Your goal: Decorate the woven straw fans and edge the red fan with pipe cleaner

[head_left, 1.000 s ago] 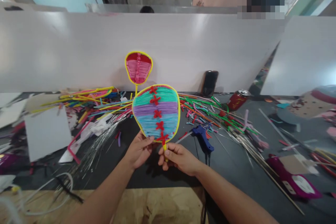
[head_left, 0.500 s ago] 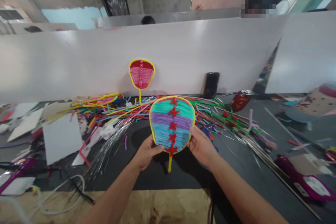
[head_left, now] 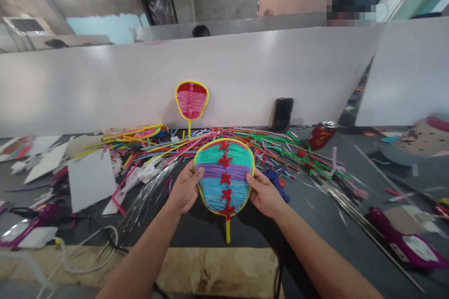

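Observation:
Between my two hands is a hand fan (head_left: 238, 191) made of pipe cleaners, with green, purple and blue bands, a yellow rim and a yellow handle pointing down. Several red crosses run down its middle. My left hand (head_left: 185, 189) grips the left rim, thumb on the front face. On the opposite rim, my right hand (head_left: 266, 191) pinches the edge with its thumb in front. Fingers behind the fan are partly hidden. A smaller pink and red fan (head_left: 191, 98) with a yellow rim stands upright against the white partition.
Loose pipe cleaners (head_left: 217, 135) spread along the partition (head_left: 140, 84). A phone (head_left: 282, 114) leans there, near a red can (head_left: 322, 134). Thin wires (head_left: 351, 205) and a purple device (head_left: 410, 243) lie right; white cards (head_left: 91, 180) lie left. People's heads show beyond the partition.
The fan has moved slightly down and left. My left hand has shifted higher on its rim, from the lower left edge to the side. The view has tilted a little.

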Tool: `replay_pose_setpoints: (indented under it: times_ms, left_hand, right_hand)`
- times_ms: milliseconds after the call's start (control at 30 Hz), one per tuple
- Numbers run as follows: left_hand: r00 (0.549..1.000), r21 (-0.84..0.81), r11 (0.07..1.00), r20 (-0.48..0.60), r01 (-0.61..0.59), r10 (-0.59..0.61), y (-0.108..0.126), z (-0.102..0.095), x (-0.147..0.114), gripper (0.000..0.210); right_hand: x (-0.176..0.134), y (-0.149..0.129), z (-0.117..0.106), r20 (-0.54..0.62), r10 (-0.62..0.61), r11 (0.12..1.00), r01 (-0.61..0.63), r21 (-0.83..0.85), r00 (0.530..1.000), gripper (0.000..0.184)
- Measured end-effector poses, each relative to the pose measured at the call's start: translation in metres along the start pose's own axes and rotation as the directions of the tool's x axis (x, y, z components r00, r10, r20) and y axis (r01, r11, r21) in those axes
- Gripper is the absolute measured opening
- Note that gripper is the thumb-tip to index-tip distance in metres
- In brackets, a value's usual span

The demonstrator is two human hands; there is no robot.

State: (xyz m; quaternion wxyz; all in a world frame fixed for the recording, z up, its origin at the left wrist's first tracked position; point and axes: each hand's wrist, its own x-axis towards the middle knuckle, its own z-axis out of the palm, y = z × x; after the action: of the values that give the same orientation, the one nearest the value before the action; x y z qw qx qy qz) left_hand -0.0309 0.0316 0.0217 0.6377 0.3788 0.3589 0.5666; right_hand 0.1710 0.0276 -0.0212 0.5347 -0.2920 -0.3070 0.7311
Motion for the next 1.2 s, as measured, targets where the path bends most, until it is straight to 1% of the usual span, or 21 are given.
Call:
replay_pose_setpoints:
  times_ms: [67, 167, 233, 267, 300, 367, 433, 467, 533, 600, 700, 800, 900, 967, 1067, 1133, 1200]
  left_hand:
    - [1.000, -0.002, 1.000, -0.007, 0.006, -0.006, -0.002, 0.000, 0.000, 0.032]
    - [0.999, -0.001, 1.000, -0.018, 0.028, -0.028, -0.002, -0.002, 0.004, 0.031]
    - [0.999, 0.017, 0.999, -0.012, 0.030, -0.029, 0.006, -0.004, 0.014, 0.032]
    - [1.000, 0.031, 0.999, -0.010, 0.015, -0.015, 0.012, -0.004, 0.021, 0.032]
    - [1.000, 0.046, 0.999, -0.009, -0.014, 0.015, 0.020, -0.005, 0.031, 0.032]
    - [0.991, 0.063, 0.989, -0.012, -0.132, 0.133, 0.039, -0.003, 0.054, 0.030]
    - [0.967, 0.061, 0.966, -0.013, -0.252, 0.253, 0.059, 0.003, 0.081, 0.028]
    - [0.958, 0.054, 0.956, -0.005, -0.287, 0.288, 0.068, 0.006, 0.094, 0.027]
    - [0.937, 0.049, 0.936, 0.004, -0.349, 0.349, 0.082, 0.015, 0.118, 0.027]
    - [0.925, 0.049, 0.923, 0.020, -0.381, 0.380, 0.090, 0.023, 0.139, 0.026]
    - [0.923, 0.038, 0.922, 0.018, -0.385, 0.385, 0.092, 0.032, 0.162, 0.028]
    - [0.937, 0.021, 0.936, -0.002, -0.350, 0.350, 0.088, 0.034, 0.176, 0.030]
    - [0.952, -0.006, 0.952, -0.008, -0.307, 0.307, 0.086, 0.027, 0.179, 0.030]
    - [0.961, -0.043, 0.960, -0.024, -0.278, 0.277, 0.083, 0.017, 0.173, 0.029]
    - [0.979, -0.138, 0.970, -0.058, -0.201, 0.195, 0.074, -0.004, 0.154, 0.023]
    - [0.989, -0.179, 0.973, -0.065, -0.142, 0.132, 0.062, -0.015, 0.138, 0.017]
    - [0.996, -0.213, 0.974, -0.057, -0.079, 0.068, 0.048, -0.023, 0.121, 0.016]
  right_hand:
    - [0.000, 0.000, 0.001, -0.005, -0.006, 1.000, 0.006, 0.003, 1.000, 0.034]
    - [0.001, -0.001, 0.000, 0.000, -0.004, 0.999, 0.004, -0.036, 1.000, 0.036]
    - [0.002, -0.002, -0.003, -0.014, -0.001, 0.997, 0.000, -0.074, 1.000, 0.039]
    - [0.003, -0.002, -0.005, -0.041, -0.011, 0.996, 0.007, -0.091, 0.999, 0.041]
    - [0.004, -0.002, -0.007, -0.082, -0.029, 0.994, 0.020, -0.105, 0.996, 0.043]
    - [0.006, -0.003, -0.012, -0.171, -0.072, 0.990, 0.050, -0.129, 0.983, 0.046]
    - [0.009, -0.003, -0.016, -0.213, -0.104, 0.985, 0.071, -0.158, 0.971, 0.047]
    - [0.010, -0.004, -0.017, -0.216, -0.117, 0.981, 0.079, -0.178, 0.969, 0.046]
    - [0.011, -0.005, -0.017, -0.207, -0.156, 0.966, 0.105, -0.236, 0.966, 0.045]
    - [0.012, -0.005, -0.017, -0.184, -0.212, 0.939, 0.148, -0.312, 0.960, 0.045]
    - [0.013, -0.001, -0.018, -0.119, -0.296, 0.880, 0.222, -0.419, 0.948, 0.042]
    - [0.013, 0.004, -0.020, -0.046, -0.346, 0.816, 0.276, -0.507, 0.937, 0.036]
    - [0.012, 0.007, -0.022, -0.013, -0.350, 0.767, 0.279, -0.578, 0.937, 0.032]
    - [0.010, 0.007, -0.021, 0.005, -0.344, 0.736, 0.273, -0.619, 0.939, 0.031]
    - [0.008, 0.006, -0.019, 0.021, -0.335, 0.704, 0.265, -0.658, 0.942, 0.030]
    - [0.006, 0.006, -0.018, 0.012, -0.326, 0.697, 0.249, -0.673, 0.945, 0.030]
    - [0.005, 0.008, -0.019, 0.008, -0.323, 0.688, 0.241, -0.684, 0.946, 0.030]
